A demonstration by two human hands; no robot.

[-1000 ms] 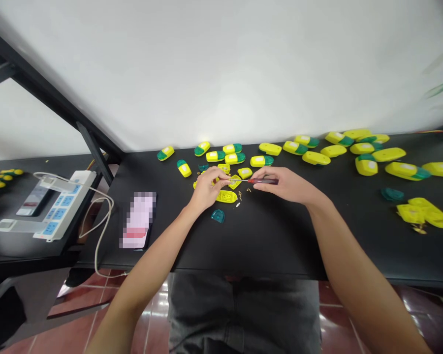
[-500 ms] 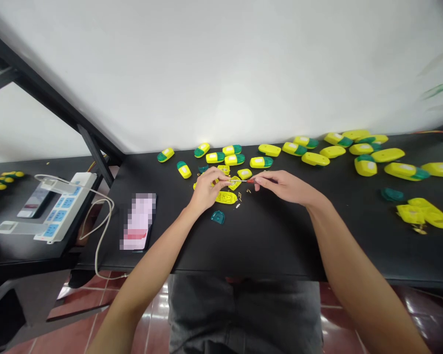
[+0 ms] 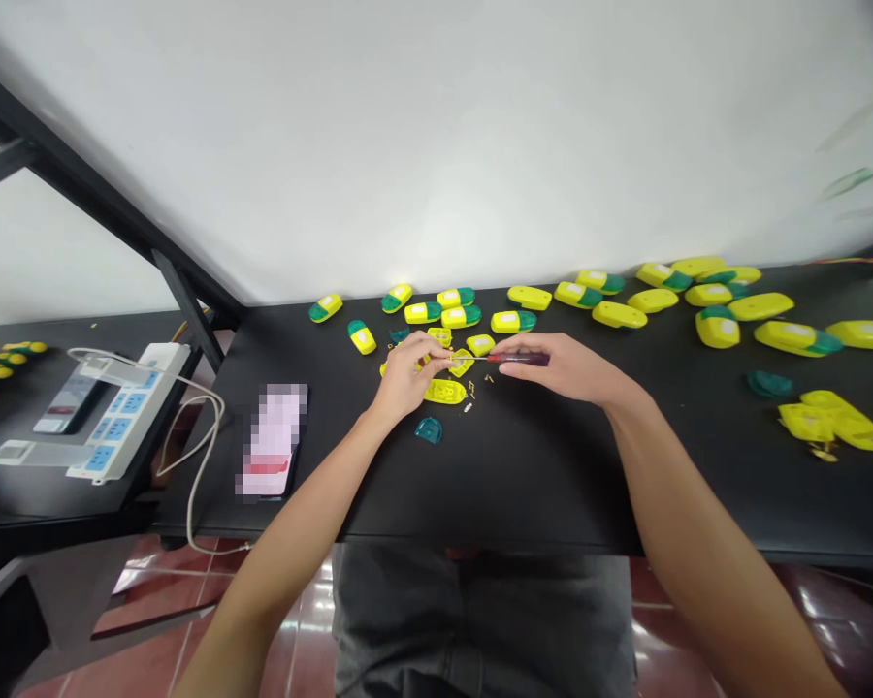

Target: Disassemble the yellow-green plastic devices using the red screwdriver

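Observation:
My right hand (image 3: 562,368) is shut on a small screwdriver with a dark red handle (image 3: 518,359). Its thin shaft points left to the fingertips of my left hand (image 3: 408,376), which pinch a small yellow plastic part (image 3: 461,364). Just below my left hand lies a yellow plastic casing half (image 3: 444,392), and a teal cover (image 3: 429,429) sits nearer me. Tiny brass screws (image 3: 471,393) are scattered to the right of the casing half. Several closed yellow-and-green plastic shells (image 3: 461,317) lie in a row beyond my hands.
More yellow-and-green shells (image 3: 720,328) and loose yellow halves (image 3: 833,421) lie at the right of the black table (image 3: 524,485). A phone (image 3: 271,441) lies to the left. Beyond the table's left edge stands a white power strip (image 3: 127,412) with cables.
The screwdriver handle, mostly hidden in my right fingers half a second ago, shows again as my right hand has shifted slightly right along the shaft. My left hand has barely moved.

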